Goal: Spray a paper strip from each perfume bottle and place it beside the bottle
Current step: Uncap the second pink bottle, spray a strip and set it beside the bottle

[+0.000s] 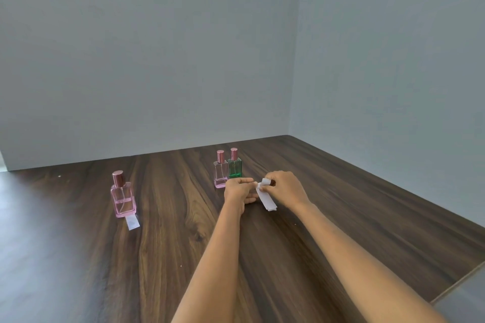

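Note:
Three capped perfume bottles stand on the wooden table. A pink bottle (123,199) is at the left, with a white paper strip (132,222) lying at its front right corner. A second pink bottle (220,171) and a green bottle (234,167) stand side by side further back, just behind my hands. My left hand (237,189) and my right hand (284,187) meet over a small stack of white paper strips (267,199). My right fingers pinch the strips' upper end; my left fingertips touch the same end. The lower end rests near the table.
The dark wooden table (341,231) runs into a corner between two pale walls (183,60). Its right edge (456,283) cuts diagonally across the lower right. Bare wood lies between the left bottle and my forearms.

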